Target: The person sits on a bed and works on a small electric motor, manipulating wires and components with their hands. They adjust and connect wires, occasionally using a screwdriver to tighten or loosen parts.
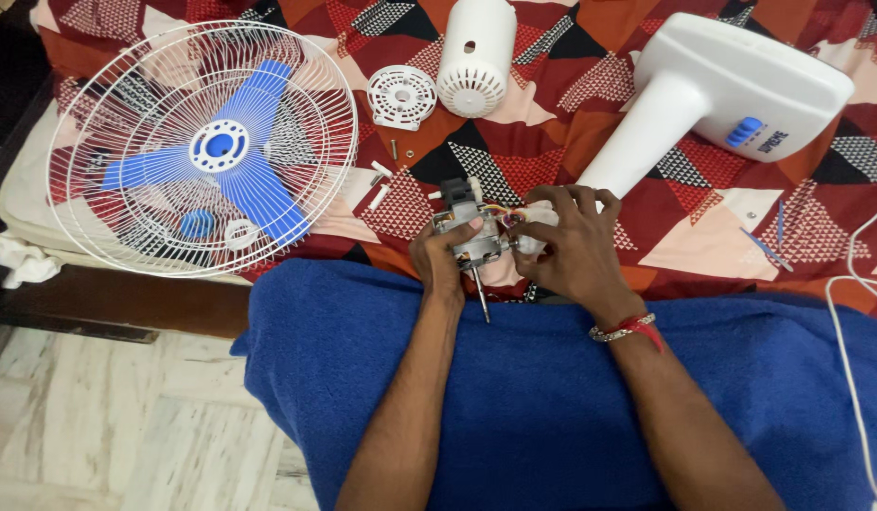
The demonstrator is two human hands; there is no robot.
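A bare fan motor (469,235) with a steel shaft pointing toward me sits at the bed's front edge. My left hand (438,257) grips its left side. My right hand (569,248) wraps around its right side, fingers over the coloured wires there. The white fan stand and base (713,90) runs from the motor up to the far right. A white wire fan guard (97,114) with the blue three-blade propeller (221,156) lying in it rests at the left.
A white motor housing (474,55) and a round white vented cover (401,95) lie at the top middle. Loose screws and small white pegs (380,185) lie near the guard. A blue cloth (552,407) covers my lap. A white cord (850,322) runs down the right.
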